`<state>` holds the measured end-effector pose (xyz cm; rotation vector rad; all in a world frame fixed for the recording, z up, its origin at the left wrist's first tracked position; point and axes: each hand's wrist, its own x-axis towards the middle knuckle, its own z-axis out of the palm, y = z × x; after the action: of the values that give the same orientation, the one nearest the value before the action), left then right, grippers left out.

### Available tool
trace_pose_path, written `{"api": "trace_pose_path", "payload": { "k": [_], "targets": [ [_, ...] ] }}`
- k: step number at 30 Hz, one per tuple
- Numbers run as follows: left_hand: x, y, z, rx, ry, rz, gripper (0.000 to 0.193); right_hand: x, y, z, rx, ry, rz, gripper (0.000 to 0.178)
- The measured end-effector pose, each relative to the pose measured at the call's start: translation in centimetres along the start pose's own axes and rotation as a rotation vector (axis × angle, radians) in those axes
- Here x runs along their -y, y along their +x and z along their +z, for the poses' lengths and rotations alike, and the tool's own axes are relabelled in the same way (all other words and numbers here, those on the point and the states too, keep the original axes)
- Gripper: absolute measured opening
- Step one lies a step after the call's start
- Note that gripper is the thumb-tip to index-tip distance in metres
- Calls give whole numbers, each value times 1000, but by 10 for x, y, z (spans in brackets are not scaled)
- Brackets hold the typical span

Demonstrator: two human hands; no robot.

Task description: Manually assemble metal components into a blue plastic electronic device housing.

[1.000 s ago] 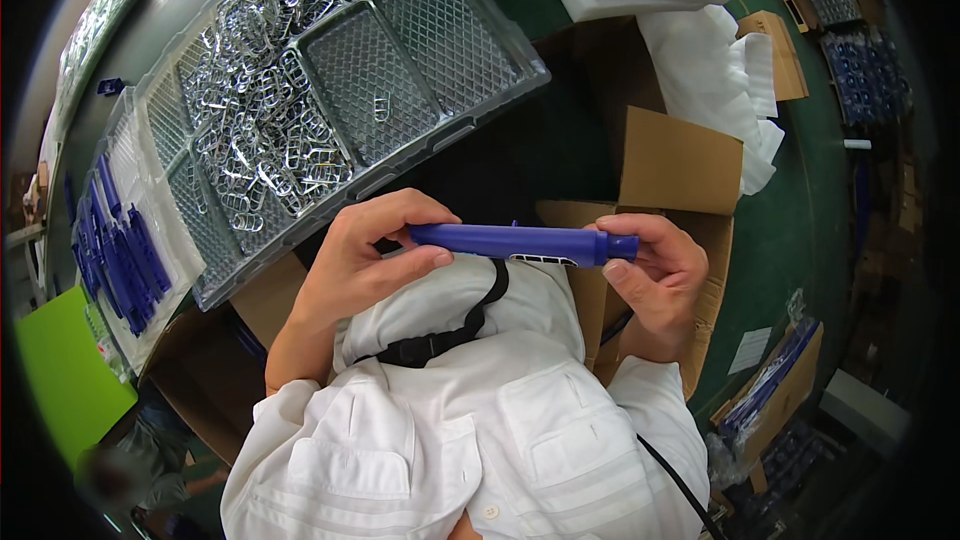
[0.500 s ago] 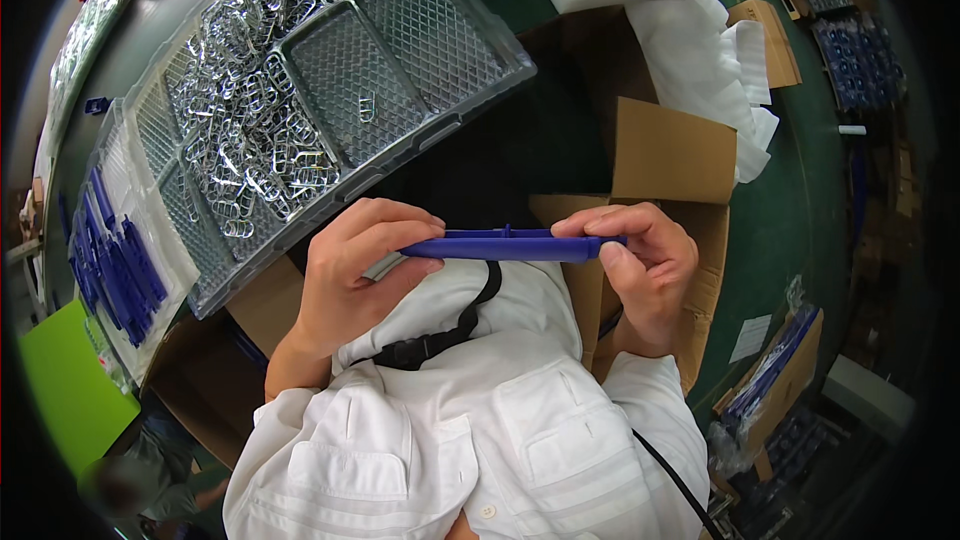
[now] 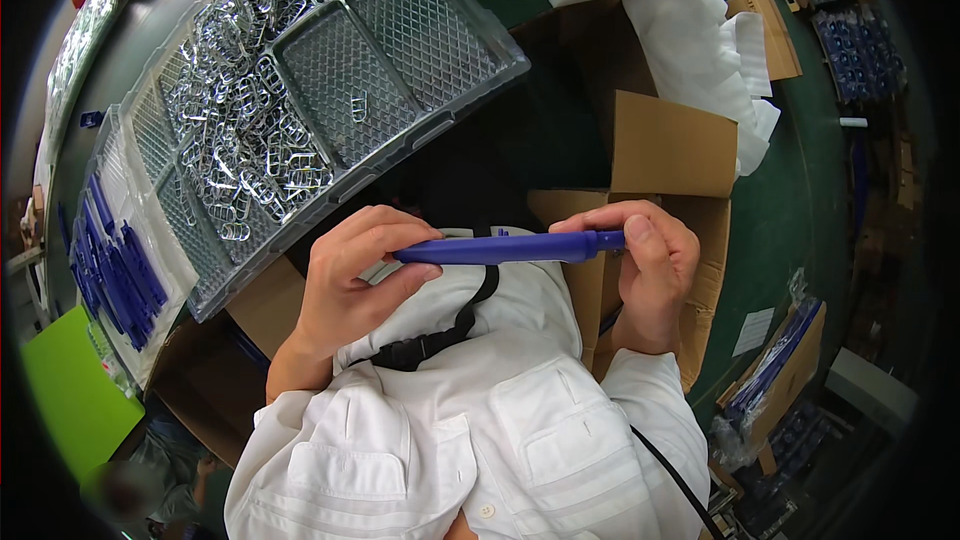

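While both hands hold level in front of the white shirt [image 3: 420,440], I have the long blue plastic part [image 3: 500,249] stretched between them, clear of the table and above the lap. My left hand [image 3: 358,262] pinches its left end, thumb at the near side and fingers over the far side. My right hand [image 3: 655,258] is at the other end, where a narrower stub [image 3: 608,239] sticks out of the body; the index finger lies along the far edge and the thumb stands up beside the stub's tip. Whether those fingers are truly pinching it I cannot tell, since the curled ones are hidden behind.

I take the step in hand to be handling or checking this single piece, probably around the stub. As I judge it, the next move calls for a steady left pinch while the right fingertips settle squarely on the stub, with no twist that would tip the part.

Beyond the hands, the clear compartment tray [image 3: 452,105] carries a heap of shiny metal wire clips [image 3: 235,90], with a small separate clip [image 3: 358,108] in the neighbouring compartment. More blue plastic parts [image 3: 118,275] lie bunched at its left, on clear wrap. An open cardboard box [image 3: 675,145] stands just past my right hand; no clip shows in either hand.
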<state>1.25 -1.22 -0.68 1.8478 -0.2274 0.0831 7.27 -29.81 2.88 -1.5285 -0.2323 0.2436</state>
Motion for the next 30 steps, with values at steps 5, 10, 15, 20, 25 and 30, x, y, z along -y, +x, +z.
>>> {"api": "trace_pose_path", "payload": {
  "k": [5, 10, 15, 20, 25, 30],
  "targets": [
    [6, 0, -4, 47, -88, -95, 27, -1, -2, -4, -21, -42, 2, 34],
    [16, -1, -3, 71, -222, -203, 25, -5, 1, -11, 13, -42, -43, 33],
    [23, -2, -4, 101, -324, -258, 25, -6, -1, -12, 50, -22, -62, 29],
    [28, -4, -4, 111, -423, -309, 26, -4, -1, -9, 60, 38, -42, 28],
    [32, -5, -4, 95, -445, -299, 26, -7, 1, -9, 92, -17, -72, 28],
    [29, -4, -3, 53, -383, -224, 24, -10, 4, -6, 92, 49, -80, 25]
  ]
}}
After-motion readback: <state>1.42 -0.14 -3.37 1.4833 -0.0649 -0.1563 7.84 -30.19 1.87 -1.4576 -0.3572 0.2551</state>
